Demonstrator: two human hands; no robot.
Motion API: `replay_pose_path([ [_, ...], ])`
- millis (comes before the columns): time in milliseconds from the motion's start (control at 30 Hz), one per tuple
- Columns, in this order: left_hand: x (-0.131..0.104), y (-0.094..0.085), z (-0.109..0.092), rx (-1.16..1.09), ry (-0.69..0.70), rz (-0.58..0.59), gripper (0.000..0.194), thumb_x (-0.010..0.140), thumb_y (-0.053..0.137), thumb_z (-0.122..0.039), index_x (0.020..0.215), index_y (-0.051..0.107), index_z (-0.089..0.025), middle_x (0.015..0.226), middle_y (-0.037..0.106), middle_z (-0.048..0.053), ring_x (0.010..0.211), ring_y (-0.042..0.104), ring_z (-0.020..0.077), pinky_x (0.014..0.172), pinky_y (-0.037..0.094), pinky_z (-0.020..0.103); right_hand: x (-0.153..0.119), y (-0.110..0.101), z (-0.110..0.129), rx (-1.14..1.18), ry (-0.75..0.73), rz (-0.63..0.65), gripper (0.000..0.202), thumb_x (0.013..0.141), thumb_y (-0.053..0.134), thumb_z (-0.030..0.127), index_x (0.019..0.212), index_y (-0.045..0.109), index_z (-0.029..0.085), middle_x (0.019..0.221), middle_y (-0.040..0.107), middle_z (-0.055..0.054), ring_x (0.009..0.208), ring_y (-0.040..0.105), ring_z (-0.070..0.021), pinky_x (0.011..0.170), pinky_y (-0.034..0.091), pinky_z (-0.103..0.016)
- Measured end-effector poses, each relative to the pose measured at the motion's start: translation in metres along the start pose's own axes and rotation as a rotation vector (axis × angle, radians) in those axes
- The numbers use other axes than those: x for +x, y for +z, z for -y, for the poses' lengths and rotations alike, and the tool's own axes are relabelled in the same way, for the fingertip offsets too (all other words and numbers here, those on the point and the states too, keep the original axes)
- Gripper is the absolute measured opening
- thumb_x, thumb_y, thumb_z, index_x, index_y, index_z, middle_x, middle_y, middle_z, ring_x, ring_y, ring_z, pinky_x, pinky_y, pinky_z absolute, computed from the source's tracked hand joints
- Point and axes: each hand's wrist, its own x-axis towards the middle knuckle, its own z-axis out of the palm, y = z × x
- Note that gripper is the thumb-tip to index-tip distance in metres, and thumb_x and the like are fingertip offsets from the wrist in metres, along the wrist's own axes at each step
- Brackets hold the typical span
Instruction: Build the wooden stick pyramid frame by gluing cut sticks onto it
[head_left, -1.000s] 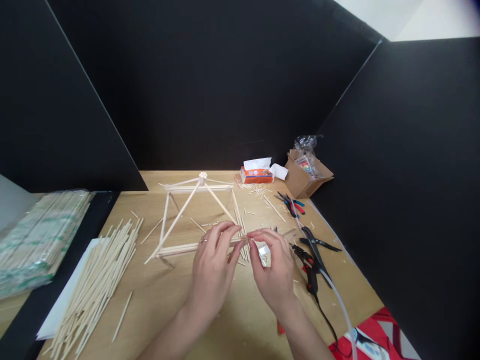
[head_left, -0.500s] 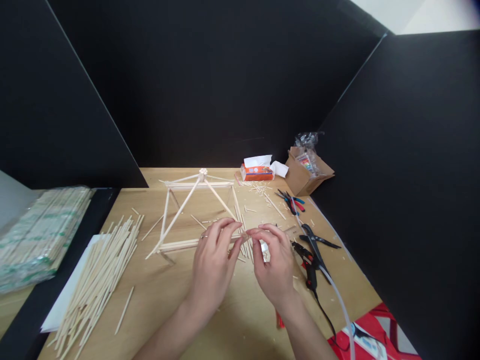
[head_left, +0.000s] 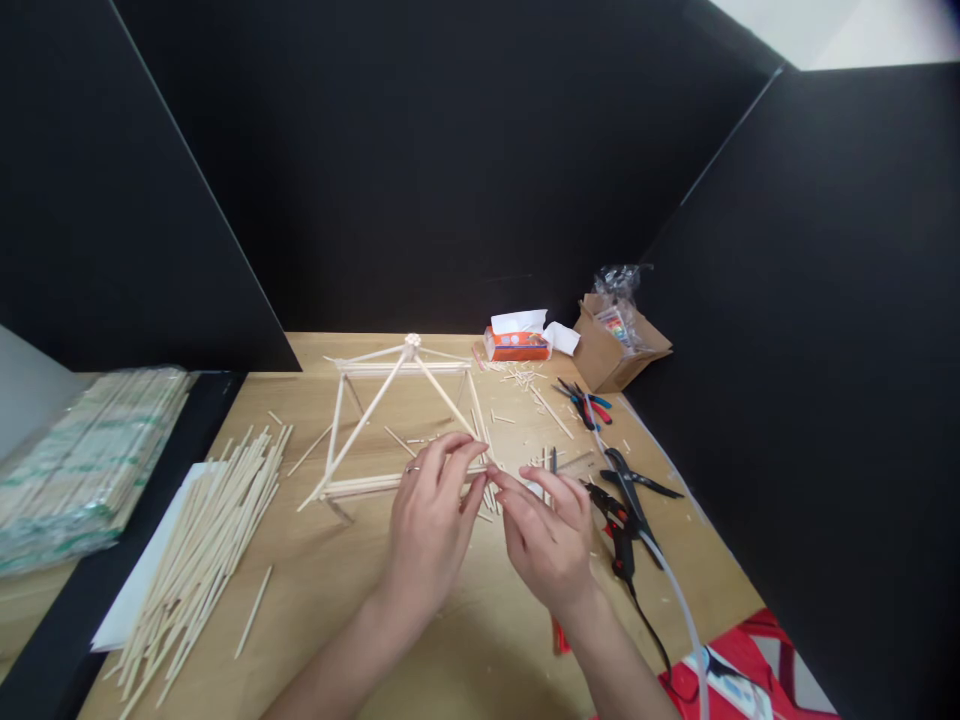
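A frame of thin wooden sticks (head_left: 375, 400) stands on the wooden table, its sloping sticks meeting at a bundled knot on top. My left hand (head_left: 431, 515) pinches the frame's near right corner between thumb and fingers. At that same corner, the index fingertip of my right hand (head_left: 551, 535) touches the stick ends, with its other fingers bent and apart from the frame. I see nothing held in my right hand. The exact joint is partly hidden behind my fingertips.
Loose sticks (head_left: 202, 560) lie on white paper at left, beside plastic-wrapped bundles (head_left: 97, 450). At right are a glue gun (head_left: 619, 530), a black clamp (head_left: 634, 490), pliers (head_left: 581, 405) and a cardboard box (head_left: 622, 350). A tissue box (head_left: 517, 340) stands at the back.
My right hand's fingers have loosened from their pinch and spread somewhat, the index finger now pointing at the corner. My left hand keeps its pinch. The view has shifted slightly.
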Motion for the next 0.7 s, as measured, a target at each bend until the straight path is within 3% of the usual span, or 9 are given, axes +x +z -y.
replay_pose_path([
  [133,0.001,-0.001,-0.001,-0.018,-0.01,-0.005,0.024,0.088,0.055,-0.02,0.112,0.052,-0.025,0.113,0.057,0.006,0.105,0.056,0.0206,0.089,0.046,0.036,-0.002,-0.011,0.002,0.07,0.005,-0.095,0.03,0.075,0.059,0.002,0.099,0.058,0.022,0.099,0.075,0.001,0.092,0.059,-0.0188,0.081,0.043,-0.036],
  [267,0.001,-0.001,-0.001,-0.023,-0.006,-0.01,0.024,0.089,0.055,-0.02,0.112,0.052,-0.025,0.112,0.057,0.005,0.105,0.057,0.0199,0.089,0.046,0.035,-0.011,-0.023,0.003,0.217,0.017,-0.176,0.027,0.076,0.049,0.004,0.095,0.058,0.021,0.098,0.074,-0.003,0.088,0.059,-0.0212,0.078,0.046,-0.041],
  [400,0.001,-0.002,-0.002,-0.016,0.001,-0.01,0.023,0.089,0.055,-0.021,0.112,0.052,-0.025,0.111,0.058,0.006,0.104,0.057,0.0201,0.088,0.046,0.035,-0.009,-0.02,0.004,0.336,0.237,-0.214,0.024,0.079,0.05,0.007,0.098,0.057,0.021,0.095,0.072,-0.006,0.087,0.06,-0.0219,0.078,0.047,-0.042],
  [533,0.0,-0.003,-0.002,0.008,0.003,-0.006,0.024,0.089,0.055,-0.022,0.113,0.052,-0.025,0.112,0.057,0.006,0.106,0.057,0.0209,0.089,0.045,0.035,0.004,-0.009,0.005,0.346,0.532,-0.073,0.02,0.083,0.06,0.016,0.102,0.062,0.023,0.095,0.067,-0.005,0.093,0.061,-0.02,0.083,0.048,-0.037],
  [700,0.0,-0.002,-0.001,0.003,0.002,-0.006,0.024,0.089,0.054,-0.022,0.114,0.052,-0.025,0.112,0.057,0.007,0.106,0.056,0.0213,0.089,0.045,0.035,0.008,-0.001,0.007,0.449,0.635,0.008,0.015,0.086,0.06,0.021,0.097,0.069,0.025,0.093,0.067,-0.004,0.09,0.063,-0.018,0.082,0.05,-0.033],
])
